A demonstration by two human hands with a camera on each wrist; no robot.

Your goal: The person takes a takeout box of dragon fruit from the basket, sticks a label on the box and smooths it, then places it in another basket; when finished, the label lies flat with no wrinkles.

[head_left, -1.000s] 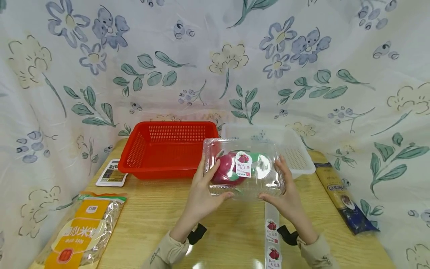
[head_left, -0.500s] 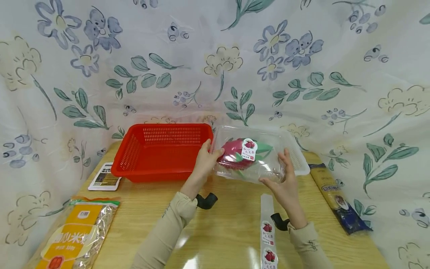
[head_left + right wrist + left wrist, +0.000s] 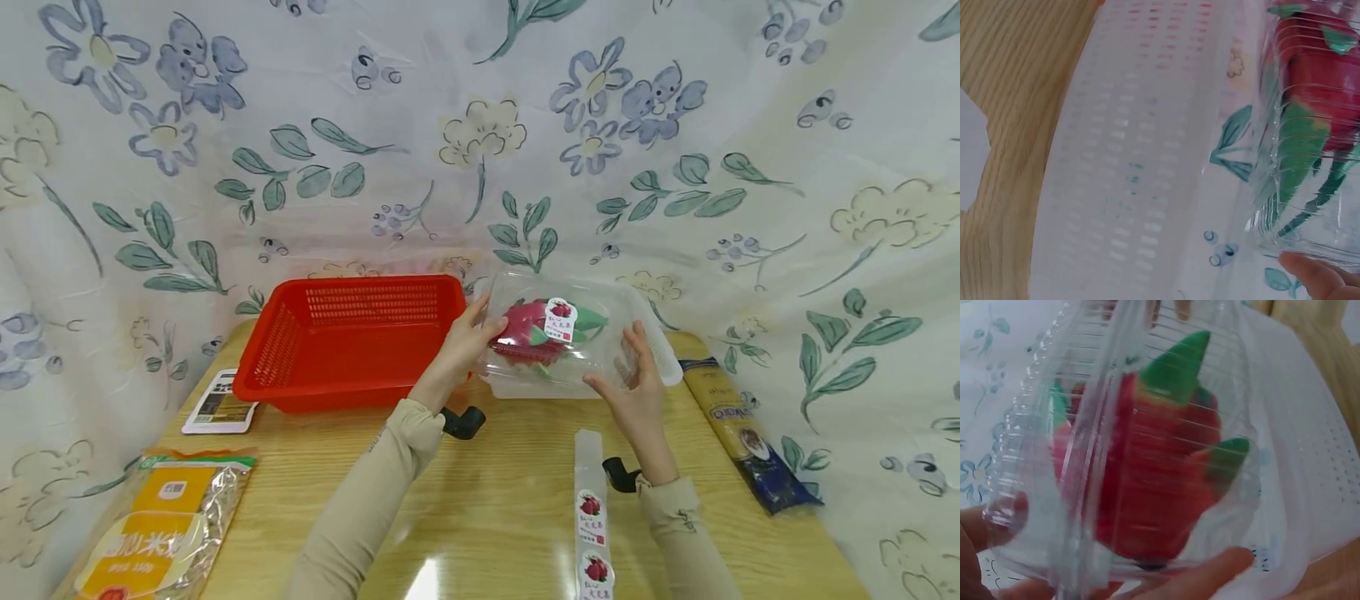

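A clear plastic clamshell box (image 3: 573, 367) hangs over the white basket (image 3: 666, 358), tilted a little. Inside lies a red dragon fruit (image 3: 521, 333) with green leaf tips, also plain in the left wrist view as a dragon fruit (image 3: 1154, 487) behind the ribbed plastic. On the lid sits a white label (image 3: 560, 320) with a dragon fruit picture. My left hand (image 3: 461, 343) grips the box's left end, thumb on the near side. At the right end my right hand (image 3: 636, 396) holds the box between thumb and spread fingers; in the right wrist view only a fingertip (image 3: 1310, 272) shows, at the box's corner.
A red basket (image 3: 258, 379) stands left of the white one. A strip of labels (image 3: 588, 467) lies on the wooden table (image 3: 480, 517). Along the left are a white pouch (image 3: 221, 408) and an orange bag (image 3: 157, 525); a yellow-and-blue packet (image 3: 738, 421) lies at right.
Both hands have carried the box away from the body and slightly up, over the white basket. The left hand has shifted along the box's left end. The camera view has swung slightly right.
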